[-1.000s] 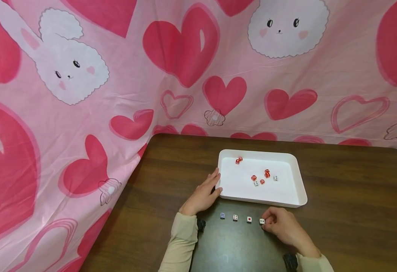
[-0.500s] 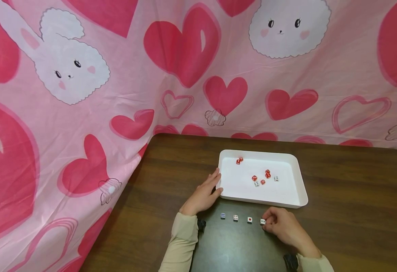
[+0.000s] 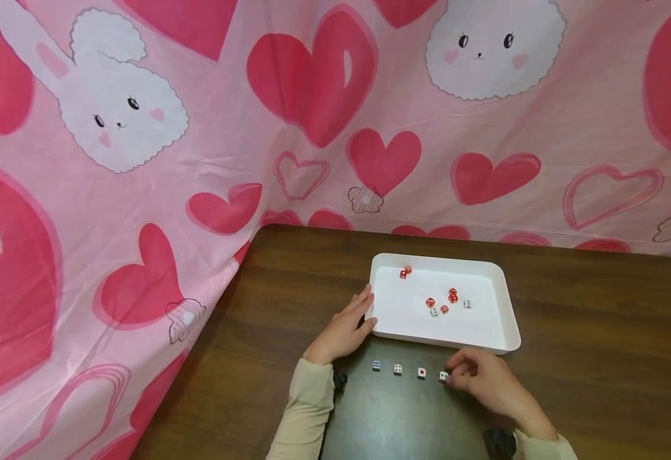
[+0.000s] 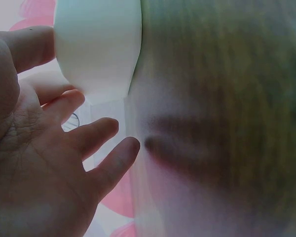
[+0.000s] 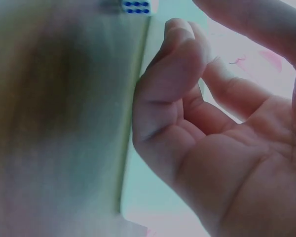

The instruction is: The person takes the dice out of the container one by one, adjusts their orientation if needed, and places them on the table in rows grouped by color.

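Observation:
My left hand [image 3: 339, 331] rests at the left end of the white tray [image 3: 504, 306], thumb and fingertips against its wall, fingers spread apart in the left wrist view. In front of the tray stands a row of white dice: one with blue pips [image 3: 376, 366], one with four pips [image 3: 398, 370], one with a red pip [image 3: 421, 373] and a rightmost die [image 3: 443, 377]. Beside that rightmost die is my right hand [image 3: 487, 380], its fingers loosely bent and thumb apart. In the right wrist view a blue-pipped die face [image 5: 137, 7] shows just beyond the fingertips, with nothing gripped.
Inside the tray lie several red dice [image 3: 452, 298] and two white ones, a white die [image 3: 467, 305] at the right and a white die [image 3: 434, 312] nearer the middle. A pink heart-patterned cloth [image 3: 306, 172] hangs behind and left of the wooden table [image 3: 588, 332].
My right hand has let go of the rightmost die and shifted slightly right, the fingers loosening. The left hand has stayed on the tray. The head view has shifted slightly.

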The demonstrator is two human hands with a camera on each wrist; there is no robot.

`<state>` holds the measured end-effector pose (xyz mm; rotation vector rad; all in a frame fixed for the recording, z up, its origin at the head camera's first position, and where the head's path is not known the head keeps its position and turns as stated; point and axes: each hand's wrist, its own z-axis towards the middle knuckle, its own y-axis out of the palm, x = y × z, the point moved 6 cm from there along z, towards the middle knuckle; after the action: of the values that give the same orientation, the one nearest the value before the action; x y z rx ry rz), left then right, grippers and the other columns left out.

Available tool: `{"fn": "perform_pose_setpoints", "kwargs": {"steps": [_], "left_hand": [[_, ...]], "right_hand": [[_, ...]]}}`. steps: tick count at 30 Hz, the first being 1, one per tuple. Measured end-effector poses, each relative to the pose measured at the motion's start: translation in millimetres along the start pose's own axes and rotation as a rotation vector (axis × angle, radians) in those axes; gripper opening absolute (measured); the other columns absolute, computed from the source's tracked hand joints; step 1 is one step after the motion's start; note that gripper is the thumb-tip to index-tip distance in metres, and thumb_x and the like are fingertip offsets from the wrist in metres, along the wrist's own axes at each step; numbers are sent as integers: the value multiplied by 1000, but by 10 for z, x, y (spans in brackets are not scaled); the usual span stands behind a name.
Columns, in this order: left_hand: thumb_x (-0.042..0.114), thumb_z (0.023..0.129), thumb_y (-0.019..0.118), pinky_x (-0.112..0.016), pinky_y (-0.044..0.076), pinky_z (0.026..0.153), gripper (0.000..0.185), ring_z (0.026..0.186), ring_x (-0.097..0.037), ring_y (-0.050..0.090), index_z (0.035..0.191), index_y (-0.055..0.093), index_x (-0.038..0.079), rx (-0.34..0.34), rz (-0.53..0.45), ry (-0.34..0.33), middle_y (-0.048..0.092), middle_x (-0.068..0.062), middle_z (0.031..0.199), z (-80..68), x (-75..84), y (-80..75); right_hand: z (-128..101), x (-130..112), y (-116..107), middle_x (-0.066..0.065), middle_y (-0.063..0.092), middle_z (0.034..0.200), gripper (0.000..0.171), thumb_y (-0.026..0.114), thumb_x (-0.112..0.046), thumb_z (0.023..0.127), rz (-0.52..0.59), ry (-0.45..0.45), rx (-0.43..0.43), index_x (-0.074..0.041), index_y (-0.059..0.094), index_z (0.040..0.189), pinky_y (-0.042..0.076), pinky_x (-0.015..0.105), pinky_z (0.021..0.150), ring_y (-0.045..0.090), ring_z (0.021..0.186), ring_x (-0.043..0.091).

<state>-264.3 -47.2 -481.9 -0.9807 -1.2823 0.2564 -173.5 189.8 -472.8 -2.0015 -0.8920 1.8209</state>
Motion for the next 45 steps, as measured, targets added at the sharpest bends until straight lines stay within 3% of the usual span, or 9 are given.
{"fn": "perform_pose_setpoints", "kwargs": {"steps": [7,17,25,29,36,45], "left_hand": [[33,102,46,-67,20,111,58,150,-28,17,152,27,11,-3,-2,3,13,6,163,-15,8,-2],[33,102,47,-68,20,110,58,149,-29,18,152,28,10,0,-7,13,13,4,163,-31,24,-14],[34,102,46,-68,19,110,58,150,-28,17,152,27,12,-2,-8,4,12,6,163,-22,12,-10],[34,102,47,-68,20,110,59,149,-29,17,152,28,11,-1,-10,12,13,5,163,-24,25,-11],[33,102,47,-67,21,110,58,149,-29,19,152,29,11,5,-1,18,14,5,163,-33,19,-10],[34,101,47,-65,23,111,58,149,-29,19,152,28,11,7,12,26,13,6,163,-10,-1,-7]], "right_hand": [[9,-70,-68,1,67,77,16,72,-12,83,13,-70,-17,-2,65,93,45,22,59,55,64,2],[72,-203,-262,-1,66,76,15,75,-14,83,-72,-60,205,-6,68,92,45,22,61,54,66,3],[178,-215,-373,-1,64,76,8,72,-12,84,-101,-128,342,-7,69,90,44,21,59,52,67,2],[237,-199,-427,2,63,76,10,71,-12,85,-105,-110,385,-5,69,92,42,21,59,50,68,4],[350,-155,-416,6,64,82,19,69,-16,88,-121,1,329,-1,67,100,41,22,63,50,76,17],[513,-119,-370,6,64,84,22,66,-16,89,-138,8,277,-2,66,106,42,25,61,53,77,19]]}}
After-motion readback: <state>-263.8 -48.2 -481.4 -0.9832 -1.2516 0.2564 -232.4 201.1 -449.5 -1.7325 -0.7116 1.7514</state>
